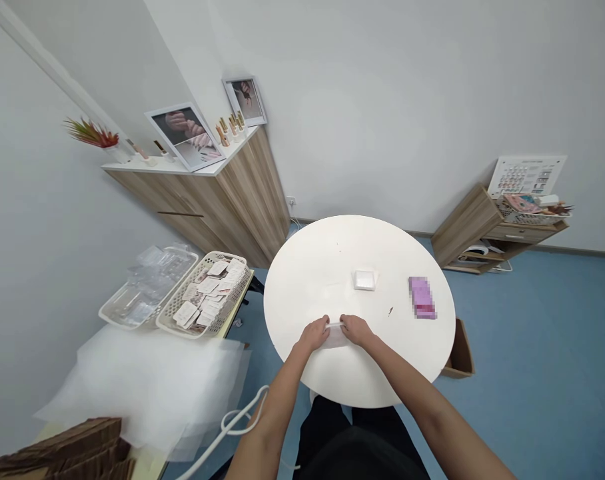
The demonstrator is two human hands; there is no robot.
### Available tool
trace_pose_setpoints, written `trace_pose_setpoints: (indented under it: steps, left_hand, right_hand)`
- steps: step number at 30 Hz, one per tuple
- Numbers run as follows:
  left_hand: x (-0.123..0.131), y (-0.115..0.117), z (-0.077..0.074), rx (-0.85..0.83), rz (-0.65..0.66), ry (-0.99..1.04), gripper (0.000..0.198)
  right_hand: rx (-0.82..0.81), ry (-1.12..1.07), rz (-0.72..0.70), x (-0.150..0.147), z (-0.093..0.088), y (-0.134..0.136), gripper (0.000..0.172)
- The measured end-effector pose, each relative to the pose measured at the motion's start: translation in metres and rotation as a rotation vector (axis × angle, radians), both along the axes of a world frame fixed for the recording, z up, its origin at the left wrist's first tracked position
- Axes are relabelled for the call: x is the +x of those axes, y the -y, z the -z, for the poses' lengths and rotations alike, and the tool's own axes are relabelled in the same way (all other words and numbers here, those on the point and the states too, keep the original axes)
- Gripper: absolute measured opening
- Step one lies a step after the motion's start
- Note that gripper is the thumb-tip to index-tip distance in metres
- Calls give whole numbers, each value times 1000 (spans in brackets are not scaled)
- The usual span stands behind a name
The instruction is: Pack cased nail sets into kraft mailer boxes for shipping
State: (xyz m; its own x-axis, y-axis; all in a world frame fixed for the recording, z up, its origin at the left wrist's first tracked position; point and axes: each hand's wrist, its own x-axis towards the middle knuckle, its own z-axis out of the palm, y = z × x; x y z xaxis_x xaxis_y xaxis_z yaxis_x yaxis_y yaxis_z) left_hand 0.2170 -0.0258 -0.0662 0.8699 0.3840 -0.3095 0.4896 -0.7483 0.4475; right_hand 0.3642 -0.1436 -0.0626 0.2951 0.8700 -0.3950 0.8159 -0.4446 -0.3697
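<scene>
My left hand [316, 333] and my right hand [356, 329] grip the two ends of the far edge of a clear plastic bag [336, 337] near the front of the round white table [302, 267]. The fingers of both hands are closed on it. Behind the bag, slightly to the right, a small stack of white, clear-wrapped pieces [364, 280] lies flat. A purple packet [422, 297], blurred by blocks, rests on the right side of the table.
Left of me, a side table holds a basket of cards [210, 293], a basket of clear bags [150, 283], white sheets [152, 380] and brown cardboard [62, 453]. A white cable [232, 423] hangs by my left arm. An open box [460, 350] stands on the floor at right.
</scene>
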Motion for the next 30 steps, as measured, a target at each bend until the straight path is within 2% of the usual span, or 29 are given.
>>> trace_pose_setpoints:
  steps: [7, 10, 12, 14, 17, 20, 24, 27, 30]
  left_hand:
    - [-4, 19, 10, 159, -37, 60, 24]
    - [-5, 26, 15, 287, 38, 180, 35]
    - [-8, 33, 21, 286, 140, 237, 44]
    - [-13, 42, 28, 250, 183, 241, 50]
    - [-22, 56, 36, 251, 98, 201, 54]
    - [-31, 64, 40, 278, 53, 208, 55]
    - [-38, 65, 38, 296, 70, 223, 55]
    - [-39, 64, 35, 304, 77, 208, 54]
    - [-39, 64, 32, 316, 35, 195, 49]
  right_hand:
    - [44, 112, 24, -5, 9, 7, 18]
    - [150, 227, 81, -8, 14, 17, 18]
    - [149, 257, 223, -11, 21, 28, 23]
    - [84, 250, 421, -13, 29, 41, 32]
    - [2, 200, 608, -15, 41, 57, 38]
    - [-44, 90, 609, -16, 46, 60, 36]
    - [-76, 1, 618, -18, 40, 45, 27]
    - [20, 14, 593, -26, 32, 36, 20]
    - [213, -38, 447, -42, 28, 35, 22]
